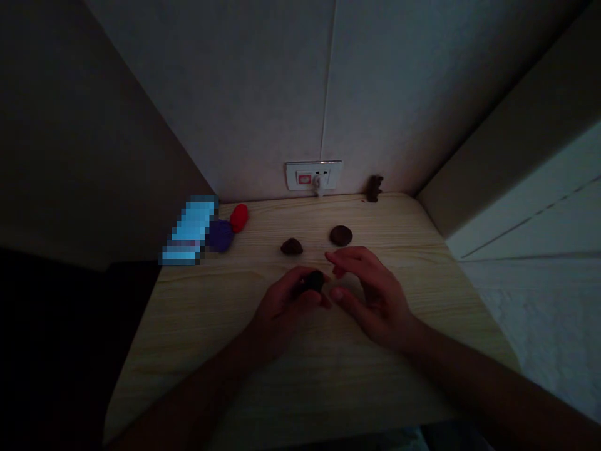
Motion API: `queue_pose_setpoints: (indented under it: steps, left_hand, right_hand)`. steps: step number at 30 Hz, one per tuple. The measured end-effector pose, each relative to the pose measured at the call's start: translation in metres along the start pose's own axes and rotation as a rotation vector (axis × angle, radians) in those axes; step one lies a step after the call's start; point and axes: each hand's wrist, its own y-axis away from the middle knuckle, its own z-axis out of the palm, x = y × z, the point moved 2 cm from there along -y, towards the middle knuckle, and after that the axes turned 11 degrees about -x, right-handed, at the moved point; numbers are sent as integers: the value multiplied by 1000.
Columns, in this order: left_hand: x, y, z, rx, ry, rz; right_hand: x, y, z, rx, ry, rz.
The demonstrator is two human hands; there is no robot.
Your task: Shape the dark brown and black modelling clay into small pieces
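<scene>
My left hand [286,304] is closed around a small black lump [314,281], rounded and clay-like, above the middle of the wooden table [328,388]. Just to its right, my right hand [370,291] is held with thumb and fingers apart and nothing between them. Beyond the hands lie a dark brown lump [292,247], roughly triangular, and a flat dark brown disc [341,235]. Dim light hides the finer detail of the black lump.
At the back left lie a purple lump [220,236], a red lump [239,217] and a bright, pixelated flat object [190,230]. A small brown bear-like figure [374,188] stands by the wall. A wall socket [313,176] holds a white plug.
</scene>
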Motion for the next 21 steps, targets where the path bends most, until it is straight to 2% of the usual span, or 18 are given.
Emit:
queue_pose_setpoints:
  steps: [2, 5, 11, 21]
  left_hand:
    - [-2, 1, 3, -85, -2, -27]
    - [-4, 2, 5, -145, -11, -60]
    - [-6, 4, 8, -142, -3, -77]
    - [-1, 4, 9, -155, 104, -104]
  right_hand:
    - [-3, 1, 1, -51, 51, -59]
    - [-4, 1, 1, -81, 109, -122]
    - [-7, -4, 1, -88, 117, -186]
    - [-6, 0, 3, -30, 76, -98]
